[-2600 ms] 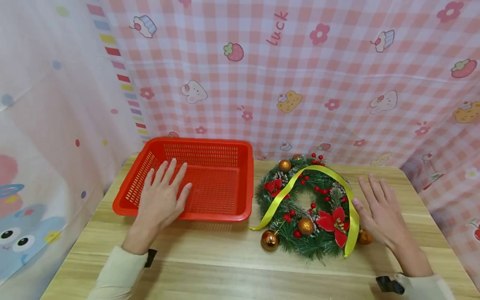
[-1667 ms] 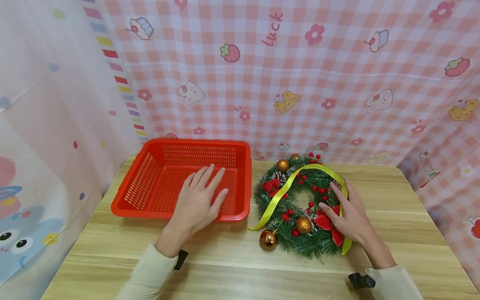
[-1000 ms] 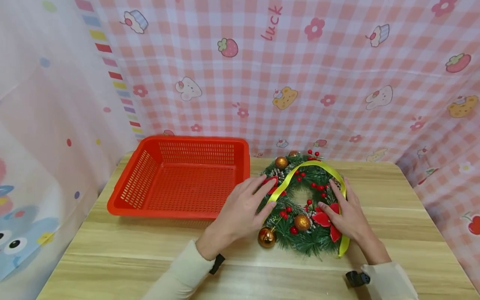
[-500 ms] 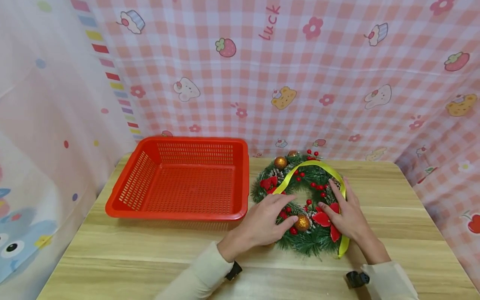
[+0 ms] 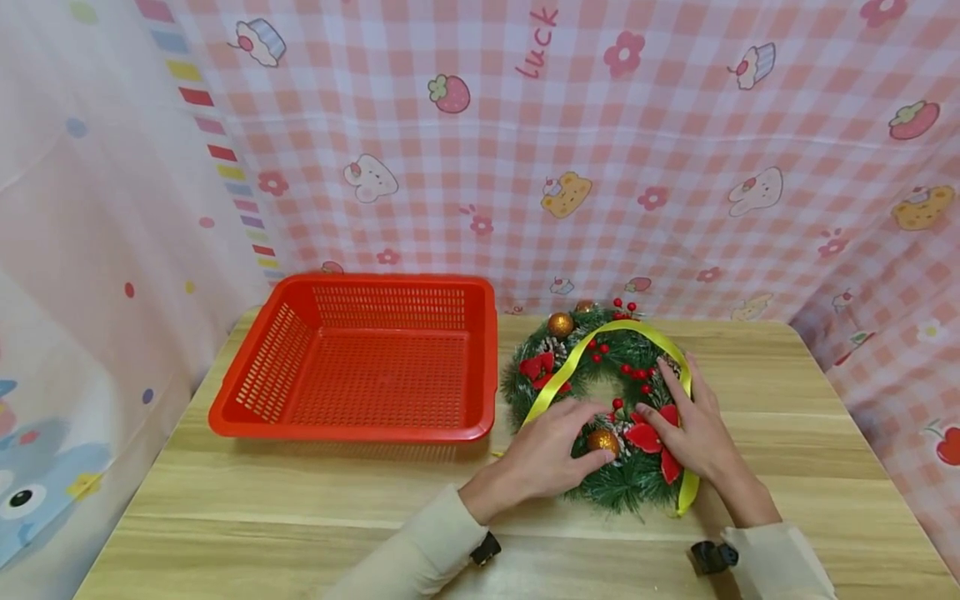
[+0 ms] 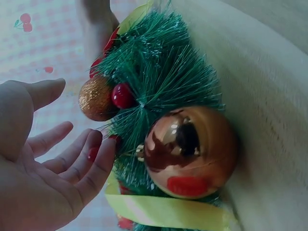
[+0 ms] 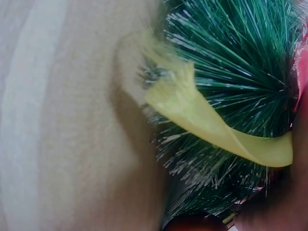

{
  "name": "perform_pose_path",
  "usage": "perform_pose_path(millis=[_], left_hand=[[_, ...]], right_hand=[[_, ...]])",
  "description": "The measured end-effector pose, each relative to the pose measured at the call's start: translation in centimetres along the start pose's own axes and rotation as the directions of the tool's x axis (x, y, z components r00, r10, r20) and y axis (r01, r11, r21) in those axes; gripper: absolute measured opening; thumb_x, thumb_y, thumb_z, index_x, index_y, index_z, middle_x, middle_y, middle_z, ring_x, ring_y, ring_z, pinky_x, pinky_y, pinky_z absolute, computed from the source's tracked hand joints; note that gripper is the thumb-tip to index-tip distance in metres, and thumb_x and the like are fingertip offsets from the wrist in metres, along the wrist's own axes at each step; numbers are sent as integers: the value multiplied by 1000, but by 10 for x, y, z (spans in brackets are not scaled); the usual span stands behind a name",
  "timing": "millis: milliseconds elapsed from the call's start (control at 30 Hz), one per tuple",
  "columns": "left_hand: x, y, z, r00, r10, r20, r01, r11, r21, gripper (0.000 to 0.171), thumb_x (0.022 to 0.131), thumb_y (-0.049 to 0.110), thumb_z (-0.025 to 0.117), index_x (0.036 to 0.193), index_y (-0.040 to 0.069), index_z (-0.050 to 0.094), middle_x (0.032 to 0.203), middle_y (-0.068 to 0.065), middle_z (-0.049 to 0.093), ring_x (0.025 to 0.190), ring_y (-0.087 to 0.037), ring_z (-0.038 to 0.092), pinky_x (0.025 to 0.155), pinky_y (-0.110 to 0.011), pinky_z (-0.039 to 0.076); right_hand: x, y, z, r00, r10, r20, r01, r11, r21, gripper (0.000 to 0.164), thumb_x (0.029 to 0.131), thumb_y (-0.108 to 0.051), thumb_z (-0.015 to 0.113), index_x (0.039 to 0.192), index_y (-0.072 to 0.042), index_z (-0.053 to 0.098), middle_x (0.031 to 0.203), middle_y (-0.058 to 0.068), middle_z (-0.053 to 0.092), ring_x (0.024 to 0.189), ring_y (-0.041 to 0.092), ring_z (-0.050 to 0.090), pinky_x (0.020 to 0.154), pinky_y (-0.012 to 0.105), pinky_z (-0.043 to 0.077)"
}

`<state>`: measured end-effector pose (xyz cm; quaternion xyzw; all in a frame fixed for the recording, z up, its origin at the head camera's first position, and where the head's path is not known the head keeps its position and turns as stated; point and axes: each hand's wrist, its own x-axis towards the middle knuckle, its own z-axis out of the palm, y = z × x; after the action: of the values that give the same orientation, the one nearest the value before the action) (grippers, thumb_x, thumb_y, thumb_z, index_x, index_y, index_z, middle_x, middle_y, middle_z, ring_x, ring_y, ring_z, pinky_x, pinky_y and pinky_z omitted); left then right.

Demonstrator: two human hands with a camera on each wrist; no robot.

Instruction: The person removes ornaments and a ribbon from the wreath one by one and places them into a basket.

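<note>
A green Christmas wreath (image 5: pixel 626 483) lies flat on the table, dressed with red berries, red flowers (image 5: pixel 648 437), pine cones and golden balls. Across it runs a yellow ribbon (image 5: pixel 637 327), whose right end hangs past the needles in the right wrist view. My right hand (image 5: pixel 697 425) rests on the wreath's right side, over the ribbon, fingers spread. Over the lower left part is my left hand (image 5: pixel 547 450), its fingers loosely bent beside a glittery gold ball (image 6: pixel 96 98). A shiny copper ball (image 6: pixel 192 151) sits under that hand, hidden from the head view.
A red plastic basket (image 5: pixel 352 431) with slotted walls stands to the left of the wreath on the wooden table (image 5: pixel 300 517). Behind the table hangs a pink checked curtain (image 5: pixel 480 167); a white patterned one (image 5: pixel 97 250) hangs at the left.
My left hand has moved right, from over the basket to over the wreath's lower left. My right hand has come in from beside the wreath onto its right side, then stayed there.
</note>
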<state>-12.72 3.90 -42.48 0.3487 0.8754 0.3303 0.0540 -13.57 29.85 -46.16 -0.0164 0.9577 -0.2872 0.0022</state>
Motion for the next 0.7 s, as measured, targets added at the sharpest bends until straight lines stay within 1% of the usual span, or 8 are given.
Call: perform_pose_path(millis=[167, 267, 500, 700], left_hand=[[3, -1, 5, 1000, -12, 6, 11, 999, 48, 54, 93, 45, 67, 140, 24, 54, 131, 3, 60, 116, -12, 58, 91, -29, 52], [5, -1, 7, 1000, -16, 4, 16, 997, 72, 53, 91, 45, 69, 138, 24, 56, 128, 3, 60, 113, -12, 58, 87, -27, 52], [7, 0, 11, 1000, -17, 9, 15, 987, 159, 44, 89, 45, 72, 128, 27, 62, 122, 5, 61, 107, -11, 58, 80, -24, 52], [7, 1, 14, 999, -36, 35, 30, 987, 157, 38, 90, 39, 73, 125, 29, 63, 121, 6, 62, 105, -11, 57, 78, -23, 51]], right_hand=[[0, 0, 1, 1000, -2, 3, 2, 1000, -4, 81, 99, -53, 50, 161, -21, 9, 165, 14, -15, 144, 57, 4, 96, 83, 19], [1, 0, 0, 1000, -5, 3, 5, 1000, -6, 81, 99, -52, 51, 161, -21, 9, 165, 15, -15, 144, 57, 4, 95, 83, 19], [1, 0, -1, 1000, -8, 5, 8, 1000, -5, 81, 99, -52, 51, 161, -20, 9, 165, 15, -16, 144, 57, 3, 96, 84, 19], [1, 0, 0, 1000, -7, 7, 7, 1000, 0, 82, 99, -52, 51, 161, -19, 9, 165, 15, -16, 144, 57, 2, 96, 83, 18]])
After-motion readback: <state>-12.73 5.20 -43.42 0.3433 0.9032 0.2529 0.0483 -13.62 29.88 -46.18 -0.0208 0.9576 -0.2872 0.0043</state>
